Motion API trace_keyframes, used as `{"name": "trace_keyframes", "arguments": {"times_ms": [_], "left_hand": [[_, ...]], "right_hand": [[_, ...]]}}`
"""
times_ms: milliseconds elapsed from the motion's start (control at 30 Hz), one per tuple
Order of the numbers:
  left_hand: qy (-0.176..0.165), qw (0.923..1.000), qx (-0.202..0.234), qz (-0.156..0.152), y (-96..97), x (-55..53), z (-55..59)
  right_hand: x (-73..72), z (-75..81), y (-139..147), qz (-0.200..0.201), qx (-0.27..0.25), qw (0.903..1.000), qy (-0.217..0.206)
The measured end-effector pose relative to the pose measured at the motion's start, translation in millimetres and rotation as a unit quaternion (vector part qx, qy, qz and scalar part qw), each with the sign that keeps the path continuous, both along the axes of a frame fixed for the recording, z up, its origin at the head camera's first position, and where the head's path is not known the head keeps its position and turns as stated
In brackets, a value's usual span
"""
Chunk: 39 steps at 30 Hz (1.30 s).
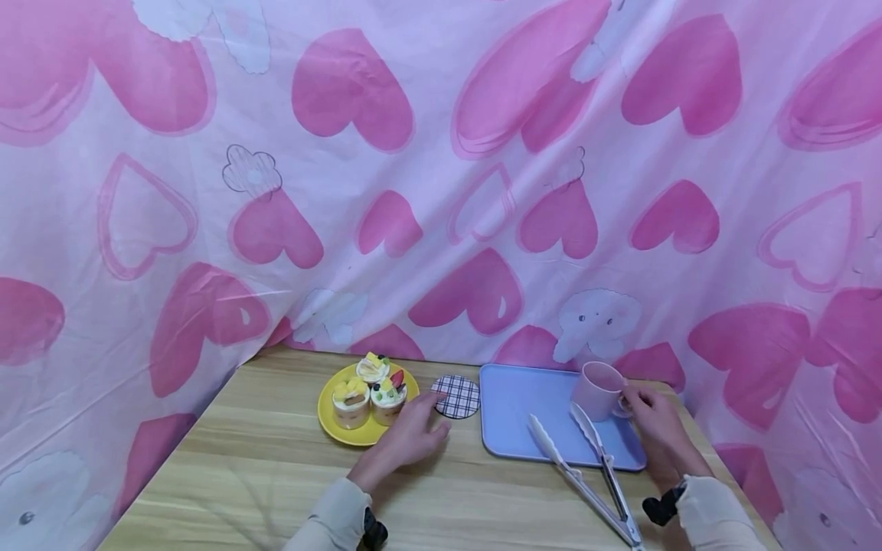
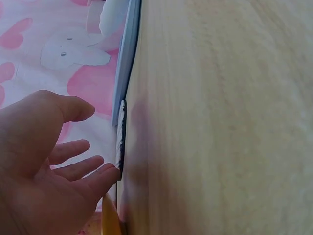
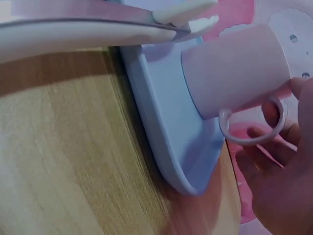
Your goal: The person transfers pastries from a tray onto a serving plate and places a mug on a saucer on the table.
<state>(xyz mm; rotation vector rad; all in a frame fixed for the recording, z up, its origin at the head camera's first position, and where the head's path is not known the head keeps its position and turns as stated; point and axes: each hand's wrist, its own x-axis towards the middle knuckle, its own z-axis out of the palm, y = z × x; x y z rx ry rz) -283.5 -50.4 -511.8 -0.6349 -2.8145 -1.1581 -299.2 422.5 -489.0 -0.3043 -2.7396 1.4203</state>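
In the head view a pink mug (image 1: 594, 389) stands upright on a blue tray (image 1: 506, 436). My right hand (image 1: 653, 417) is at the handle on its right side. From the right wrist, the mug (image 3: 237, 71) shows a fingertip in its handle loop and my thumb against its rim. My left hand (image 1: 411, 430) reaches over the table with relaxed fingers, at the left edge of a round plaid coaster (image 1: 458, 396). The left wrist view shows the thumb apart, with a fingertip at the edge of the thin coaster (image 2: 121, 142); whether it presses I cannot tell.
Left of the coaster sits a yellow plate (image 1: 338, 433) holding several cream-topped dessert cups (image 1: 351, 405). Metal tongs (image 1: 586, 490) with white tips lean across the tray's front edge, spread apart. A pink heart-patterned cloth (image 1: 441, 176) hangs behind the wooden table (image 1: 241, 459).
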Motion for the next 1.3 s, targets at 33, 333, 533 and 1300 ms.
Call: {"name": "trace_keyframes", "arguments": {"times_ms": [33,333,533,1300], "left_hand": [[-0.004,1.0,-0.002,-0.001,-0.2,-0.1,-0.9],[-0.035,0.9992,-0.019,-0.004,0.7,-0.8,-7.9],[-0.042,0.9988,-0.025,-0.002,2.0,-3.0,-8.9],[-0.049,0.9964,-0.067,-0.019,2.7,1.1,-9.0]], "right_hand": [[0.7,0.5,-1,0.003,-0.046,0.9987,-0.023],[0.2,-1.4,-5,-0.003,-0.203,0.9735,-0.105],[-2.4,-5.2,-5,-0.006,-0.22,0.9672,-0.127],[2.0,-15.0,-5,-0.07,-0.286,0.9546,-0.043]]}}
